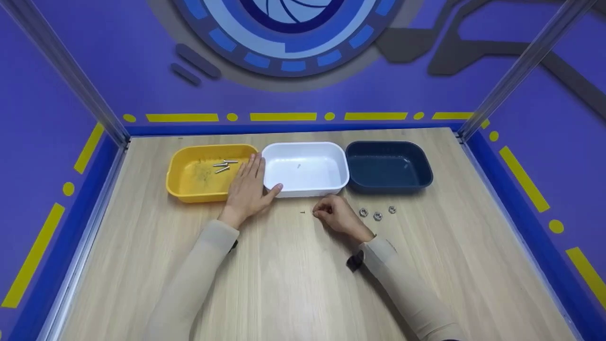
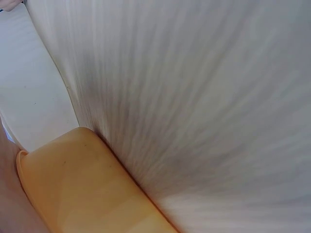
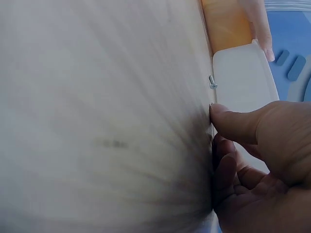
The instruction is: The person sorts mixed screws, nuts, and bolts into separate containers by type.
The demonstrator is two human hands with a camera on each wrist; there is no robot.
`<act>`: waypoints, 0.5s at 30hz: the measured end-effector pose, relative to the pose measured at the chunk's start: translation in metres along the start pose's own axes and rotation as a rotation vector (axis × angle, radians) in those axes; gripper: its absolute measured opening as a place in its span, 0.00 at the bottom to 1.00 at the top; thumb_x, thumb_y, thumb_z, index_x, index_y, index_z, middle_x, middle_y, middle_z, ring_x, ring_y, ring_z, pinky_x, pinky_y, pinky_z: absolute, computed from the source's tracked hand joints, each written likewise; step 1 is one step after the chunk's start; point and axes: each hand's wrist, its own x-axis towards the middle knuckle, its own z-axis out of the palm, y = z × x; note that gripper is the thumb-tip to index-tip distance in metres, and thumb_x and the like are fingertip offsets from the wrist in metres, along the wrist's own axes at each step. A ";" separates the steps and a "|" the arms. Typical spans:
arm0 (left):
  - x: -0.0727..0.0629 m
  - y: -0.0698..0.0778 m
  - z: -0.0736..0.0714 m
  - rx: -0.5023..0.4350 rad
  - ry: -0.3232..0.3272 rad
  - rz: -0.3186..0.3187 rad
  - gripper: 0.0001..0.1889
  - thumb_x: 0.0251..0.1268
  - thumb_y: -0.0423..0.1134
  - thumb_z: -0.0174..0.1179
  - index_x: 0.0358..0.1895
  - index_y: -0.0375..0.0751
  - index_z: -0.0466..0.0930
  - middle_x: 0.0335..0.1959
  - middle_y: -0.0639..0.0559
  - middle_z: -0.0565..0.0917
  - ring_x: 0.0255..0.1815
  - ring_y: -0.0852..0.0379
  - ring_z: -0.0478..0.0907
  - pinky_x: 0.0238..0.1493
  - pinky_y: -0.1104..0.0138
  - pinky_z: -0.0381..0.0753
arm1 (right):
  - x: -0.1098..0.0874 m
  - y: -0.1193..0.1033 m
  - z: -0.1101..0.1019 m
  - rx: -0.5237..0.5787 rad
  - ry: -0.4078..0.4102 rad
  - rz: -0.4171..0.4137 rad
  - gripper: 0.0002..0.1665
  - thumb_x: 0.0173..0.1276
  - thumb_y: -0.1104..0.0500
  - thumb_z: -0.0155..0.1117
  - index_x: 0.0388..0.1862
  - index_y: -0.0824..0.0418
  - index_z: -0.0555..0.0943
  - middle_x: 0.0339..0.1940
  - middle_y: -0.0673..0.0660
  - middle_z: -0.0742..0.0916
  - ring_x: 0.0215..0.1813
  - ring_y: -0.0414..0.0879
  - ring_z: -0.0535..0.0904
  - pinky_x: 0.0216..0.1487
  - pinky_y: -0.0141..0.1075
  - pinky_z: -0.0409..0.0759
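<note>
My left hand (image 1: pixel 247 188) lies with straight fingers over the right end of the yellow bin (image 1: pixel 182 195), its thumb at the near left corner of the white bin (image 1: pixel 307 193). In front of the white bin, my right hand (image 1: pixel 337 213) is low over the table with curled fingers. Its thumb and fingertip pinch a tiny screw, mostly hidden, with only a speck showing at the thumb tip in the right wrist view. Just left of those fingertips, another small screw (image 3: pixel 213 81) lies on the table. One more small screw (image 1: pixel 298 166) is inside the white bin.
Several long metal bolts (image 1: pixel 222 168) lie in the yellow bin. A dark blue bin (image 1: pixel 389 189) stands right of the white one. Three metal nuts (image 1: pixel 377 216) sit on the table beyond my right hand. Purple panels (image 1: pixel 142 94) wall the table's back and sides.
</note>
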 end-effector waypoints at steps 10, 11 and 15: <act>0.000 0.000 0.000 0.004 -0.006 -0.004 0.53 0.79 0.74 0.39 0.86 0.29 0.47 0.89 0.36 0.49 0.90 0.41 0.44 0.91 0.50 0.47 | 0.001 -0.006 -0.003 0.018 0.014 0.009 0.03 0.71 0.66 0.73 0.35 0.62 0.88 0.32 0.53 0.87 0.34 0.38 0.77 0.37 0.28 0.75; 0.000 0.000 0.001 0.001 -0.001 -0.002 0.53 0.79 0.74 0.40 0.86 0.29 0.48 0.89 0.36 0.49 0.90 0.41 0.44 0.90 0.50 0.47 | 0.001 -0.006 -0.003 0.019 0.019 0.002 0.02 0.71 0.65 0.73 0.36 0.62 0.88 0.32 0.53 0.88 0.34 0.38 0.77 0.37 0.28 0.75; 0.000 0.001 0.000 0.001 0.004 0.002 0.53 0.79 0.73 0.40 0.85 0.28 0.48 0.89 0.35 0.50 0.90 0.41 0.45 0.90 0.49 0.49 | -0.002 -0.011 -0.004 0.034 0.020 -0.014 0.02 0.72 0.65 0.73 0.38 0.64 0.88 0.35 0.54 0.89 0.36 0.39 0.80 0.39 0.29 0.78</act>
